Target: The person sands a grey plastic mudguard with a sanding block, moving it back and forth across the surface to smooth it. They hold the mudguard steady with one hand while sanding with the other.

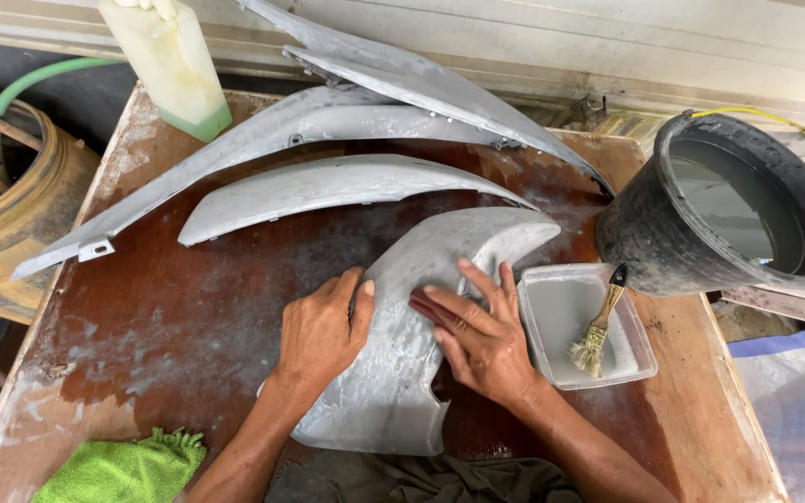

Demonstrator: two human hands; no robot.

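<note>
Not much in the way of packaging here. There's a tall plastic bottle (171, 65) at the far left corner of the bench (170, 317), cloudy whitish with a band of green liquid showing at the bottom; no label I can make out on it. Then a clear, shallow rectangular plastic tub (552, 289) sits on the right side of the bench, just beside a black bucket (663, 233), with greyish stuff inside and a small brush (598, 326) leaning in it. No signs or screens anywhere.
</note>
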